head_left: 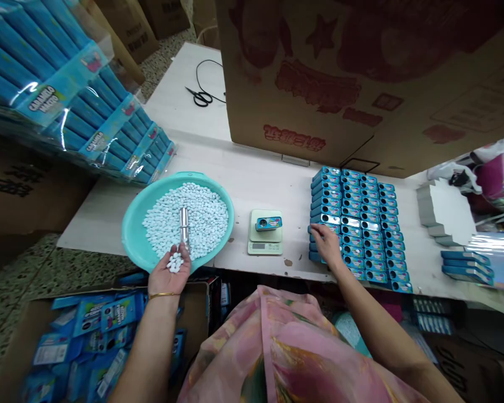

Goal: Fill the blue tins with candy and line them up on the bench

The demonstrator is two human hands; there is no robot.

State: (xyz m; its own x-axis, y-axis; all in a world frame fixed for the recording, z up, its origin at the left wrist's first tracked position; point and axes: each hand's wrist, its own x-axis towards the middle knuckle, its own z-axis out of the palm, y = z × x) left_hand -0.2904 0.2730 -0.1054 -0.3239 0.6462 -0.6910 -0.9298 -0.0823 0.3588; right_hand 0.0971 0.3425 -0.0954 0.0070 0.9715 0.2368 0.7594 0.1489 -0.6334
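Note:
My left hand [171, 271] is palm up and cupped at the front edge of a turquoise basin [131, 228], holding a small heap of white candies [175, 262]. The basin is filled with more white candies [205, 212]. A shiny metal tube [184, 226] lies on them, its lower end at my left fingertips. To the right, my right hand [325, 242] reaches to the left side of several rows of blue tins [350, 221], fingers closed on a tin there. One blue tin [269, 224] sits on a small scale [265, 246] between my hands.
A large cardboard box [298, 84] stands behind the scale. Scissors [201, 99] lie at the back. Wrapped blue packs [67, 95] are stacked at left; a carton [21, 341] of blue packets is below. White card [447, 212] and blue boxes [466, 266] are at right.

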